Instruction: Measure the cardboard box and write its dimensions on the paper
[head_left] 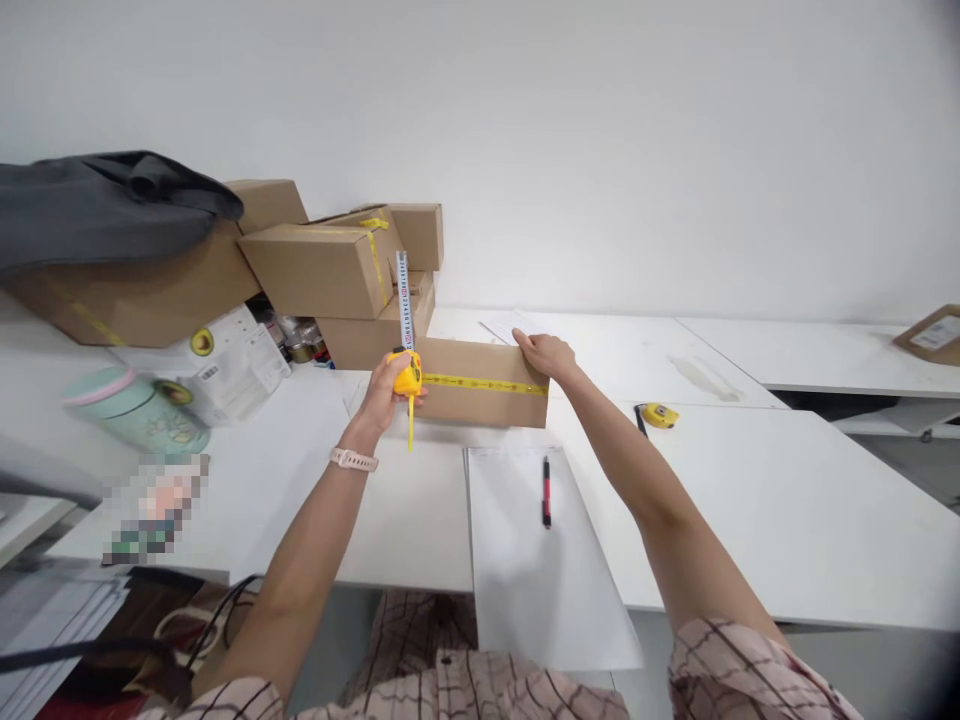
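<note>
My left hand [384, 390] is closed around a yellow tape measure [407, 373] at the left end of a brown cardboard box [480, 408]. A length of its blade [404, 300] sticks out away from me, and a yellow strap hangs below the case. My right hand [546, 354] grips the box's upper right corner, thumb on top. Yellow printed tape runs along the side of the box facing me. Nearer to me, a sheet of white paper [525, 590] lies on the white table [420, 530], with a red and black pen [547, 492] on it.
Several cardboard boxes [315, 270] are stacked at the back left, with a dark grey bag [112, 215] on top. A mint green bottle [142, 412] lies near a white carton [225, 375]. Another yellow tape measure [660, 415] is at the right, and a wall stands behind.
</note>
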